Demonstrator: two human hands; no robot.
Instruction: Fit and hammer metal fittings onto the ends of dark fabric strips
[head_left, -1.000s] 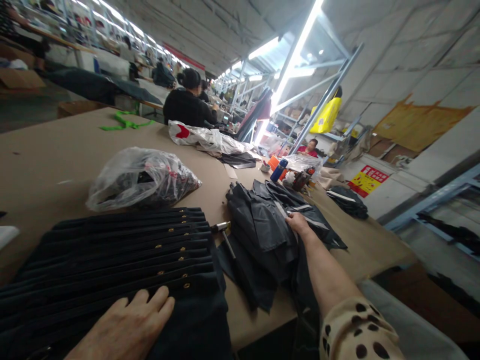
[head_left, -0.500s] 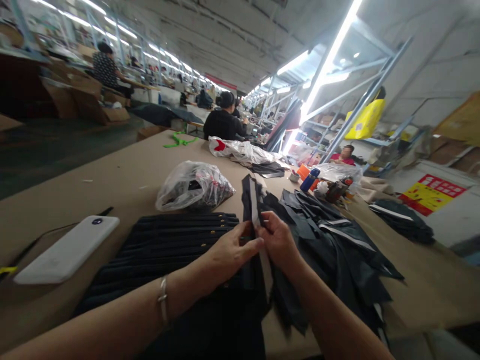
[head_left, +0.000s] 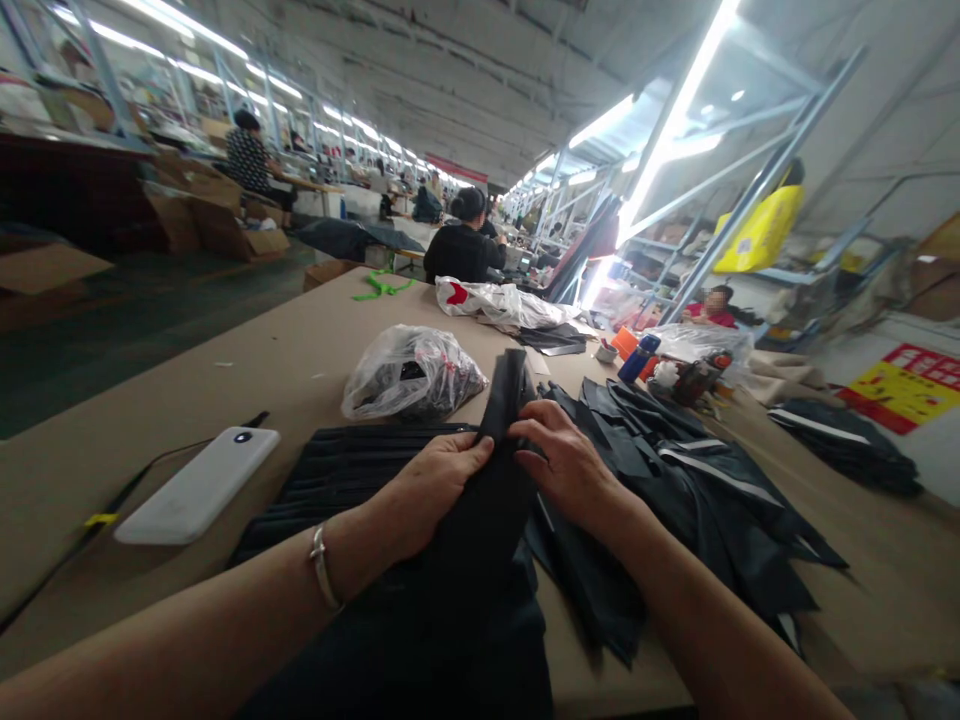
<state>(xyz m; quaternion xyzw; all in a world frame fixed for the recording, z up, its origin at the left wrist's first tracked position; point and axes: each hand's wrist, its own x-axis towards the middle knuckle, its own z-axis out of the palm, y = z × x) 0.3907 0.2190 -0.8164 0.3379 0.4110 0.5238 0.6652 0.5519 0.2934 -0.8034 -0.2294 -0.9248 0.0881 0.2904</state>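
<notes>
A folded dark fabric piece (head_left: 501, 470) stands up between my two hands over the near part of the table. My left hand (head_left: 439, 480) grips its left side, thumb on top and the other fingers hidden beneath. On the right edge, my right hand (head_left: 562, 455) has its bent fingers on the cloth; part of its grip is hidden. Under and left of my left hand lies a row of dark folded pieces (head_left: 330, 470). To the right of my right hand spreads a loose pile of dark fabric (head_left: 697, 510), with pale strips on some pieces.
The brown table (head_left: 247, 390) holds a white power bank-like block (head_left: 199, 485) with a cable, a clear plastic bag (head_left: 412, 375) and a blue bottle (head_left: 639, 357). Another dark stack (head_left: 844, 440) lies far right. A person in black (head_left: 461, 245) sits beyond the table.
The fabric piece has been turned or folded over, so its pale strip is hidden and a plain dark face shows. My hands have moved slightly apart. The view has swung a little left.
</notes>
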